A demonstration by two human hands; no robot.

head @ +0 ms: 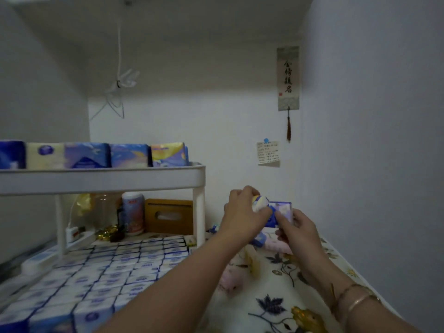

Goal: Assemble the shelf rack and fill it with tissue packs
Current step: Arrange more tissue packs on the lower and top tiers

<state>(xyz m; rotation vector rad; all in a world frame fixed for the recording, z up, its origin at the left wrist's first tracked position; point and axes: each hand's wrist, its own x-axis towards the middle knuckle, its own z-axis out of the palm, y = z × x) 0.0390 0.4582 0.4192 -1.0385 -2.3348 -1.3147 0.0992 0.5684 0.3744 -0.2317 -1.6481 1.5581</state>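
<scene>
The white shelf rack [125, 180] stands at the left. Its top tier carries a row of blue and yellow tissue packs [131, 155]. Its bottom level is packed with several rows of small white-and-blue packs [125, 263]. To the right of the rack, my left hand [242, 212] grips a small cream and yellow pack [260, 203]. My right hand [298, 230] holds a blue and white pack [283, 209] right next to it. Both hands are raised above the floral cloth [276, 306].
More loose packs [271, 241] lie on the cloth below my hands. Under the top tier stand a wooden tissue box [169, 216], a printed canister [132, 213] and a power strip [72, 234]. White walls close in on the right and behind, with a scroll [287, 78] and a note [268, 153].
</scene>
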